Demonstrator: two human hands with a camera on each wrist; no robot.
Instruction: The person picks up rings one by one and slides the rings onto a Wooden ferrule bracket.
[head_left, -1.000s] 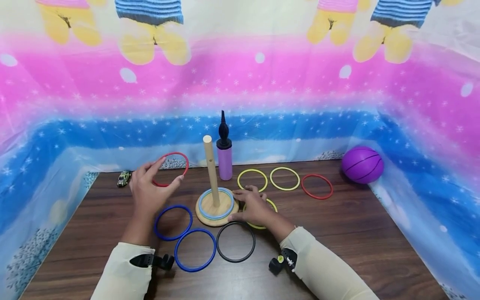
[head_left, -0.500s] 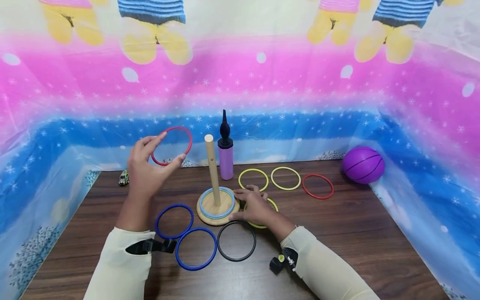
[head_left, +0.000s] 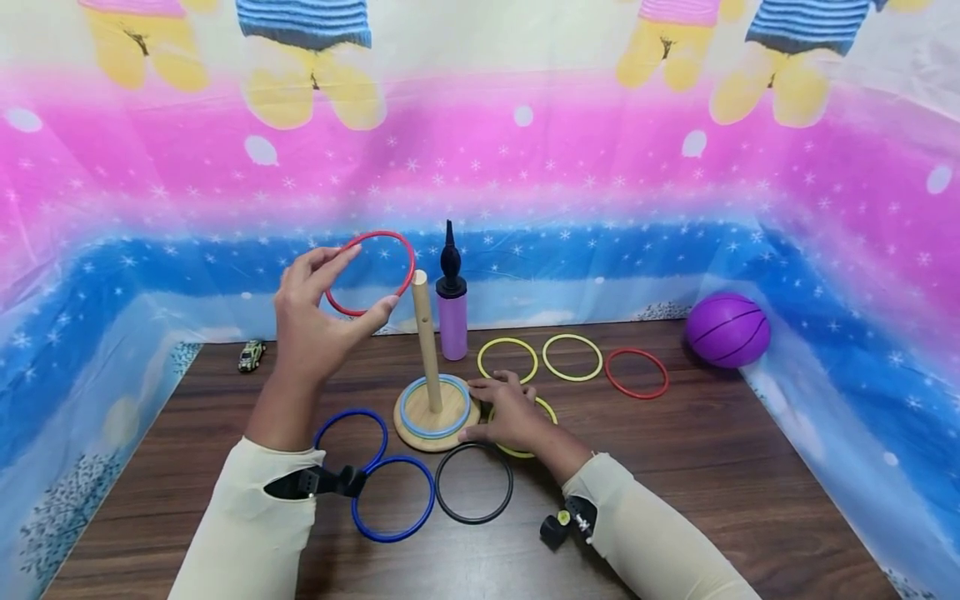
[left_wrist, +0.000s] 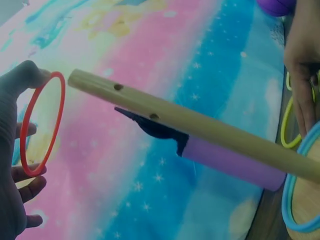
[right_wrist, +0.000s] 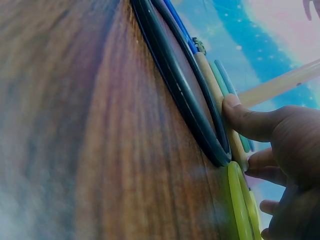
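Red is the ring (head_left: 370,273) that the left hand (head_left: 315,329) holds up in the air, pinched between the thumb and the fingers, just left of the top of the wooden peg (head_left: 424,337) and a little above it. The ring does not yet go around the peg. In the left wrist view the red ring (left_wrist: 42,123) is seen apart from the tip of the peg (left_wrist: 190,125). The peg stands upright on a round wooden base (head_left: 416,434), and a light blue ring (head_left: 435,406) lies on this base around the peg. The right hand (head_left: 512,414) rests on the counter (head_left: 712,467) with fingers stretched, touching the edge of the base and covering part of a yellow ring (head_left: 547,410); it grips nothing. In the right wrist view the thumb (right_wrist: 250,121) presses against the base rim. Two blue rings (head_left: 393,499) and a black ring (head_left: 474,483) lie in front of the base. Behind the peg stands a purple pump (head_left: 452,310). More to the right lie two yellow rings (head_left: 572,357), another red ring (head_left: 636,372) and a purple ball (head_left: 727,330).
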